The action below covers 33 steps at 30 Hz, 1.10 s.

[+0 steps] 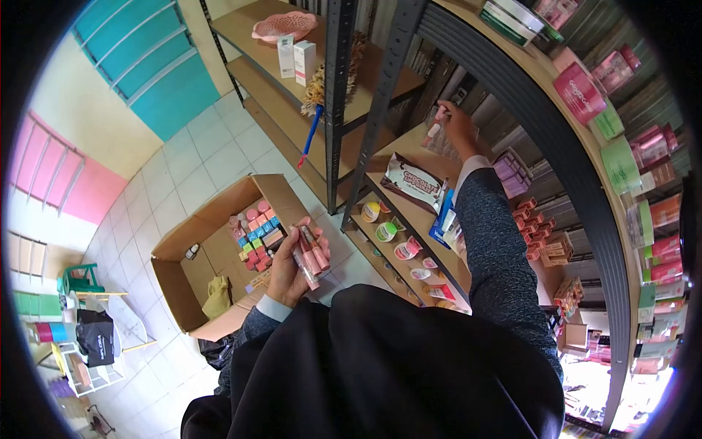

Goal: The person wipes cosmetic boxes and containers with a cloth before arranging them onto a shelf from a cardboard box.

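My left hand (287, 269) is closed around several pink lip gloss tubes (310, 251), held beside the open cardboard box (172, 219). In that box lie small cosmetics (256, 234) in pink, blue and green packs. My right hand (458, 130) reaches into the shelf, its fingers pinching another pink lip gloss tube (438, 121). Just beneath it is a clear plastic holder (442, 143), partly covered by the hand. A brown and white chocolate lip mask pack (415, 180) lies on the same shelf, nearer to me.
Pink cartons (532, 227) and purple packs (512, 172) stand on the right-hand shelving. Fruit-coloured tubs (385, 231) line a lower shelf. A duster with a blue handle (313, 135) hangs by the black upright (335, 168). A pink basket (284, 26) sits on the back shelf.
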Tool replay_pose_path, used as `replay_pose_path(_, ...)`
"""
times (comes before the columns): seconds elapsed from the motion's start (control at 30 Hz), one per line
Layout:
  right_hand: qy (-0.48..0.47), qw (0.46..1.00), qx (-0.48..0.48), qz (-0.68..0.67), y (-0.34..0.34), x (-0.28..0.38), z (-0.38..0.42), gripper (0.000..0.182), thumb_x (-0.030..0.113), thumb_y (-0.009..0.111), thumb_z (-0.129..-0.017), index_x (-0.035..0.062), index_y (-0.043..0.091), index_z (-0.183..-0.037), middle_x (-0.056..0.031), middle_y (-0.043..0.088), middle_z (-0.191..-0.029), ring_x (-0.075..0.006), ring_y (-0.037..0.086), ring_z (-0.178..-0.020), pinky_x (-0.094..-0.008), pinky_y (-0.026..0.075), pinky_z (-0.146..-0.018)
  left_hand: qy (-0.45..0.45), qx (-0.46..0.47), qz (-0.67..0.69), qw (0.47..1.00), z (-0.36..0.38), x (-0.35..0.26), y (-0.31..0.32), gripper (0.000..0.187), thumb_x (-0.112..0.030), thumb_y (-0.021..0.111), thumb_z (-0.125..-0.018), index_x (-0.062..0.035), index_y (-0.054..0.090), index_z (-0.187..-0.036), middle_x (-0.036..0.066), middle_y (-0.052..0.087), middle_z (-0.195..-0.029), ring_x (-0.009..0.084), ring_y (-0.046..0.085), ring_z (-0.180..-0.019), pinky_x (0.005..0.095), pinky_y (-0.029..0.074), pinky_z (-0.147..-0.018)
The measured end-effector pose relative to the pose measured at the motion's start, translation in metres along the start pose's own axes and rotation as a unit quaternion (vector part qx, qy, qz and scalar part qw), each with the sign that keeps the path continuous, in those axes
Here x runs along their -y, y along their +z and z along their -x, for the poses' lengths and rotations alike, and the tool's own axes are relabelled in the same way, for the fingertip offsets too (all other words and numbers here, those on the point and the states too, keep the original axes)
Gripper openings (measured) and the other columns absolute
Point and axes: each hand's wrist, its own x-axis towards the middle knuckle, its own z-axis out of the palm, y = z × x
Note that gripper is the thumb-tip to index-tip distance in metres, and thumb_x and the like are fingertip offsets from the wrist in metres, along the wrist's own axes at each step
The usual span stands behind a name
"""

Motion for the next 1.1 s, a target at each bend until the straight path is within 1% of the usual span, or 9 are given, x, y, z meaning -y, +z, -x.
replay_pose_path(0.47,-0.051,0.995,0.059,0.064,0.019,-0.024,-0.001,0.032,0.005,0.052,-0.080,0.0105,0.056,-0.112,-0.0147,0.062,-0.097,-0.0318,0.057,-0.094,-0.0381,0.046,-0.077,0.036,-0.001,-0.004,0.999,-0.011,0.012,0.009,0.028,-0.029,0.051,-0.089,-0.0140,0.050,-0.112,0.006,0.052,-0.090,0.0180,0.053,-0.080,0.0358,0.050,-0.068)
replay_pose_path(0.53,-0.087,0.990,-0.108,0.039,-0.003,0.027,0.019,0.027,0.009,0.055,-0.081,0.0089,0.058,-0.107,-0.0130,0.063,-0.091,-0.0311,0.059,-0.089,-0.0375,0.047,-0.075,0.053,-0.004,0.028,0.998,-0.017,0.012,0.004,0.026,-0.028,0.051,-0.089,-0.0144,0.051,-0.110,0.006,0.052,-0.089,0.0179,0.053,-0.080,0.0359,0.050,-0.069)
replay_pose_path(0.6,-0.001,0.989,0.002,-0.145,-0.013,0.102,0.068,0.022,0.011,0.059,-0.079,0.0069,0.059,-0.101,-0.0112,0.063,-0.090,-0.0227,0.060,-0.085,-0.0333,0.047,-0.074,0.071,-0.021,0.078,0.994,-0.021,0.013,0.008,0.021,-0.027,0.052,-0.088,-0.0149,0.053,-0.105,0.005,0.052,-0.083,0.0180,0.053,-0.077,0.0363,0.050,-0.069)
replay_pose_path(0.67,-0.013,0.892,0.228,-0.390,-0.009,0.158,0.135,0.023,0.008,0.066,-0.074,0.0062,0.058,-0.096,-0.0039,0.057,-0.098,-0.0106,0.055,-0.090,-0.0274,0.045,-0.076,0.089,-0.035,0.074,0.993,-0.026,0.014,0.011,0.019,-0.027,0.052,-0.088,-0.0156,0.050,-0.104,0.004,0.052,-0.082,0.0171,0.053,-0.076,0.0350,0.050,-0.069)
replay_pose_path(0.7,-0.072,0.876,0.323,-0.351,-0.023,0.190,0.157,0.028,0.010,0.068,-0.072,0.0067,0.060,-0.098,-0.0044,0.055,-0.098,-0.0154,0.056,-0.090,-0.0296,0.045,-0.077,0.105,-0.047,0.070,0.991,-0.028,0.013,0.013,0.018,-0.026,0.052,-0.089,-0.0163,0.047,-0.103,0.003,0.051,-0.081,0.0163,0.052,-0.075,0.0338,0.050,-0.068)
replay_pose_path(0.77,-0.229,0.898,0.256,-0.274,-0.001,0.203,0.185,0.031,0.011,0.068,-0.072,0.0062,0.061,-0.101,-0.0075,0.055,-0.097,-0.0206,0.057,-0.090,-0.0316,0.045,-0.078,0.105,-0.049,0.033,0.993,-0.031,0.011,0.010,0.017,-0.027,0.051,-0.089,-0.0164,0.047,-0.102,0.002,0.052,-0.081,0.0157,0.052,-0.075,0.0330,0.049,-0.067)
replay_pose_path(0.97,-0.203,0.909,0.227,-0.283,0.017,0.192,0.193,0.027,0.009,0.062,-0.076,0.0047,0.061,-0.103,-0.0109,0.058,-0.096,-0.0237,0.059,-0.083,-0.0326,0.047,-0.073,0.055,0.020,0.105,0.993,-0.043,0.014,-0.005,0.025,-0.030,0.049,-0.090,-0.0188,0.049,-0.112,0.005,0.054,-0.087,0.0206,0.057,-0.082,0.0373,0.052,-0.064)
replay_pose_path(1.0,-0.199,0.914,0.221,-0.275,0.014,0.192,0.194,0.027,0.009,0.062,-0.076,0.0047,0.061,-0.103,-0.0109,0.058,-0.096,-0.0237,0.059,-0.083,-0.0326,0.047,-0.073,0.060,-0.032,0.077,0.995,-0.041,0.015,0.001,0.025,-0.030,0.048,-0.090,-0.0190,0.049,-0.113,0.006,0.054,-0.089,0.0199,0.056,-0.082,0.0377,0.052,-0.065)
replay_pose_path(1.1,-0.062,0.928,0.160,-0.331,-0.003,0.184,0.185,0.018,0.006,0.060,-0.080,0.0022,0.063,-0.097,-0.0080,0.062,-0.093,-0.0163,0.060,-0.081,-0.0283,0.048,-0.073,0.013,-0.019,0.041,0.999,-0.040,0.019,-0.002,0.027,-0.028,0.048,-0.090,-0.0190,0.047,-0.116,0.006,0.054,-0.093,0.0181,0.054,-0.080,0.0377,0.050,-0.069)
